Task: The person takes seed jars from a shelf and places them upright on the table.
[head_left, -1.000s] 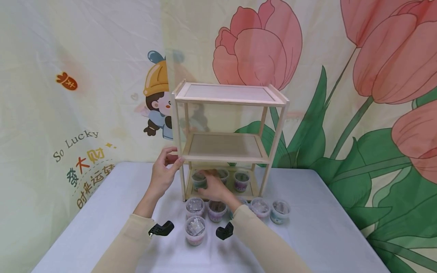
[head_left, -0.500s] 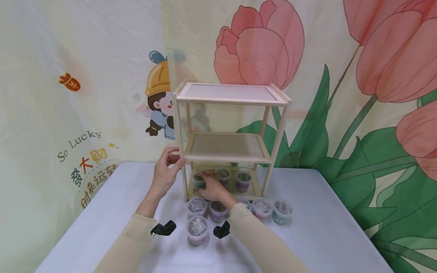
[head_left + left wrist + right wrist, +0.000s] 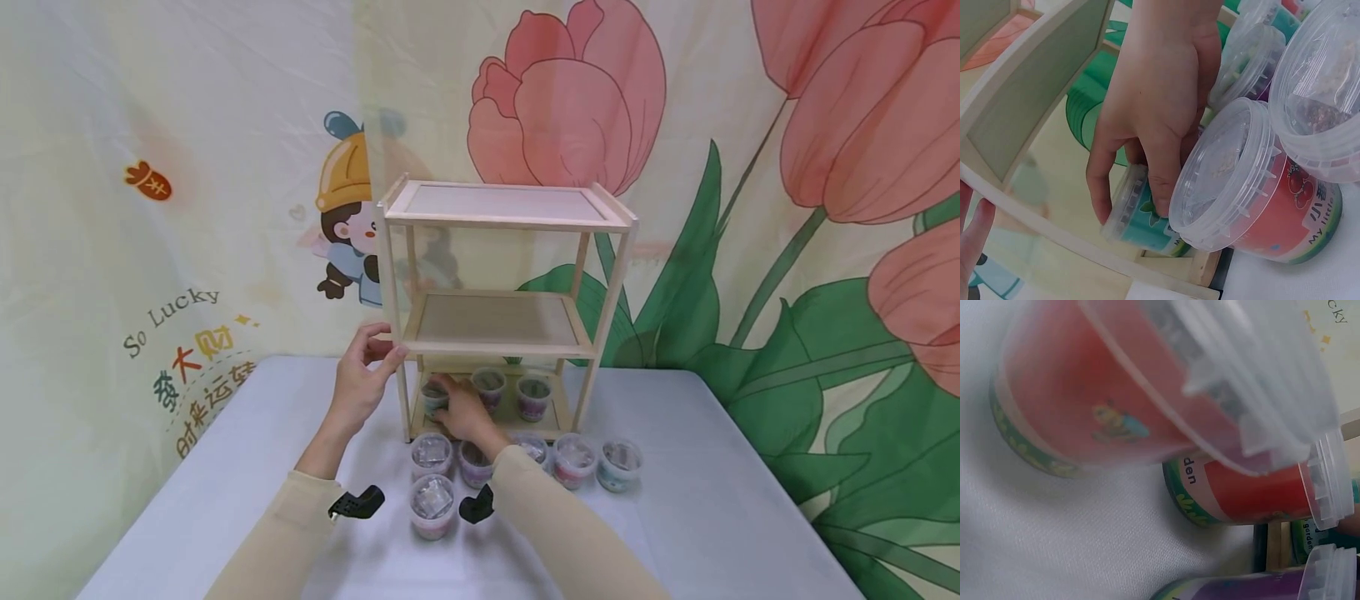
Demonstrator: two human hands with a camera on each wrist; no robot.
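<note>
My right hand [image 3: 467,414] reaches onto the bottom shelf of a small wooden rack [image 3: 504,349] and grips a teal plastic tub [image 3: 434,398] with a clear lid. In the left wrist view, its fingers lie around this tub [image 3: 1147,219], close to the rack's front left corner. My left hand [image 3: 358,383] holds the rack's left front post [image 3: 391,287] below the middle shelf, thumb in front. Two purple tubs, one in the middle [image 3: 489,388] and one at the right [image 3: 534,398], stand on the bottom shelf.
In front of the rack stand several lidded tubs, among them a pink one [image 3: 431,507] nearest me and a blue one [image 3: 619,465] at the right end. Printed cloth [image 3: 247,125] hangs behind the white table [image 3: 697,500].
My right hand has moved slightly left along the bottom shelf with the teal tub, uncovering more of the middle purple tub. My left hand stays on the post.
</note>
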